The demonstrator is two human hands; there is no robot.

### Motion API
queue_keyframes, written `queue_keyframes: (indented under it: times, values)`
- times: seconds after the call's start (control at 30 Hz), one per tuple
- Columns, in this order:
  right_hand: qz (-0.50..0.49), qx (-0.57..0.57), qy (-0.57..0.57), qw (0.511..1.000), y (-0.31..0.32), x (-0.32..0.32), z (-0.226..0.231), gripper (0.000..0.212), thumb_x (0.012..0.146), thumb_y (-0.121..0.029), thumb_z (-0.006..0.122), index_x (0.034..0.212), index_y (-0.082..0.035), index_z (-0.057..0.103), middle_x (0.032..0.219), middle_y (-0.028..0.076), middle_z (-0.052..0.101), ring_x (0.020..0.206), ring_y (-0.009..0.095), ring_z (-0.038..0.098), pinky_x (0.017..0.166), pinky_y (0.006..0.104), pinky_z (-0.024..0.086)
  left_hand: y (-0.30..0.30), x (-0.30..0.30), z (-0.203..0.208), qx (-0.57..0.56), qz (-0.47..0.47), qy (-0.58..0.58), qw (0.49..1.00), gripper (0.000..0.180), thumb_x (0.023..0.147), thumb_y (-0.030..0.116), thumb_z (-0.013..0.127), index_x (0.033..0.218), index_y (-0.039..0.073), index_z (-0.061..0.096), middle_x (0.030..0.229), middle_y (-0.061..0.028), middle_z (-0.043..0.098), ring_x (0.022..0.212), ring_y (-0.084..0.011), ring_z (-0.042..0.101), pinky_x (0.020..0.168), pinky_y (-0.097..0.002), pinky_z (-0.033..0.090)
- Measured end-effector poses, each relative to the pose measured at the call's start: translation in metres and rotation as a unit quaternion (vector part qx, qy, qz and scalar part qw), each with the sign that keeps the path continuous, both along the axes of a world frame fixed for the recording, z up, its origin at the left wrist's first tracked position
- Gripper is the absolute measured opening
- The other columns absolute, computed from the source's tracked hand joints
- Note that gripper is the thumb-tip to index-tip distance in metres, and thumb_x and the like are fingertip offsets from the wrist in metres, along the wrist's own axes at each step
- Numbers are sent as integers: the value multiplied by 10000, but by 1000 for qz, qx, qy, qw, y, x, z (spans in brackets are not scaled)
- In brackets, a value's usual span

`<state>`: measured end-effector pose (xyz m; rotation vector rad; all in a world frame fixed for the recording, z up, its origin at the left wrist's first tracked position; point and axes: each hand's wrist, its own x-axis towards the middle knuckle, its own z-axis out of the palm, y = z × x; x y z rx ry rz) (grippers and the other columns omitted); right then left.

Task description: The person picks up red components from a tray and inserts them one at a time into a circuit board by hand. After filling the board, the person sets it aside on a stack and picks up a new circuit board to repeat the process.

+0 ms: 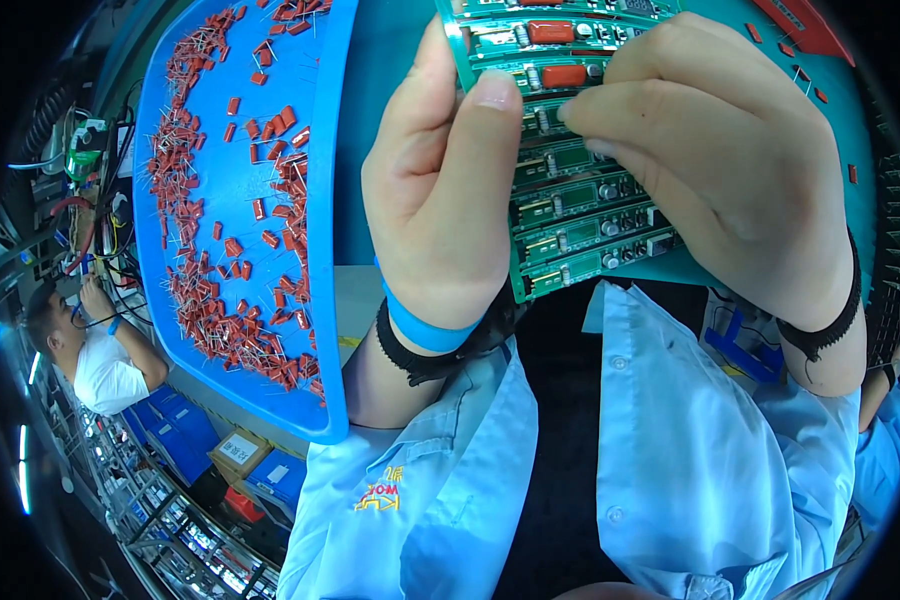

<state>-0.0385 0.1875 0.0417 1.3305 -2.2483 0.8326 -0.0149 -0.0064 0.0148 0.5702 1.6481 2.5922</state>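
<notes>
- The tray (327, 300) is on the left side; many parts (282, 120) lie in it.
- The left hand (440, 190) is between the tray and the board (570, 230), at the board's left edge.
- The right hand (740, 150) is over the right side of the board.
- On the mat (855, 240), to the right of this hand, lie some loose parts (853, 174).
- A co-worker (115, 372) is far left, beyond the tray.

- An electronics assembly workshop: green circuit boards (585, 233) between the left hand (440, 205) and right hand (735, 150).
- Left of the left hand, a blue tray (333, 250) of red components (238, 340).
- Farther left, another person (118, 375) near tangled cables (120, 215).
- Lower left of that hand, blue bins (182, 432), a cardboard box (238, 453).
</notes>
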Motion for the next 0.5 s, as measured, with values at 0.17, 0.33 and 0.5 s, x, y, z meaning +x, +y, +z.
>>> queue_keyframes:
  times: [0.17,0.33,0.5]
  values:
    - [2,0,11,1000,3,0,-3,223,777,-73,719,981,10,681,838,103,635,723,239,596,645,308,477,1,1,-1,2,1,1,1000,374,1017,124,412,1342,-53,466,1166,-153,650,987,-207,676,852,-317,549]
    - [4,0,21,1000,-8,0,-1,223,781,-76,716,983,12,680,838,102,632,722,235,592,646,303,474,0,0,-3,5,2,1,1000,372,1017,121,407,1340,-54,467,1166,-154,650,988,-208,675,853,-318,548]
    - [6,0,32,999,-9,-3,2,222,785,-79,713,984,14,679,839,101,629,720,232,588,648,299,470,1,1,-4,8,3,2,1000,371,1018,118,402,1339,-55,469,1165,-155,649,988,-208,675,854,-320,548]
